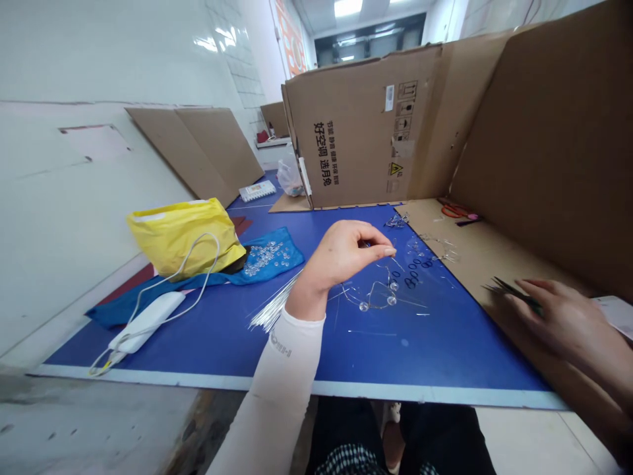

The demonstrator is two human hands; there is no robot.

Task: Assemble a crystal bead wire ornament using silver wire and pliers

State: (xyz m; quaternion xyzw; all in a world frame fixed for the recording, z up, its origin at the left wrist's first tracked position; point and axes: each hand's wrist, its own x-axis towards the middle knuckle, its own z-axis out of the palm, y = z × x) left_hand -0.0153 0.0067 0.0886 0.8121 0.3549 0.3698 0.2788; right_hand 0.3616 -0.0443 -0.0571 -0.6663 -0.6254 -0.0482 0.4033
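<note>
- The left hand (pixel 349 256), in a white sleeve, hangs over the blue table (pixel 297 359); its thumb and forefinger are pinched together on a fine wire (pixel 398 264), whose end shows just below the fingertips
- The right hand (pixel 568 316), well apart to the right of the left hand, has its fingers closed around a dark pointed tool (pixel 527 300), tips turned towards the left hand (too blurred to tell whether those tips meet)
- Below the left hand's fingertips, on the table, lies a bent wire with clear beads (pixel 391 300)
- Just right of the left hand's fingertips lie several dark rings (pixel 411 283)
- Beyond the left hand's fingertips sits a small tangle of wire pieces (pixel 396 221)
- Left of the left wrist and partly behind it, a bundle of straight wires (pixel 273 309) fans out
- Farther left of the left hand are a pile of clear beads (pixel 267 256) on a blue bag (pixel 295 254), a yellow bag (pixel 190 237) and a white device (pixel 148 321) with a cable
- Under and beside the right hand runs a cardboard sheet (pixel 489 264); beyond that hand lie orange-handled scissors (pixel 453 211)
- Ahead of both hands stands a printed cardboard box (pixel 363 145)
</note>
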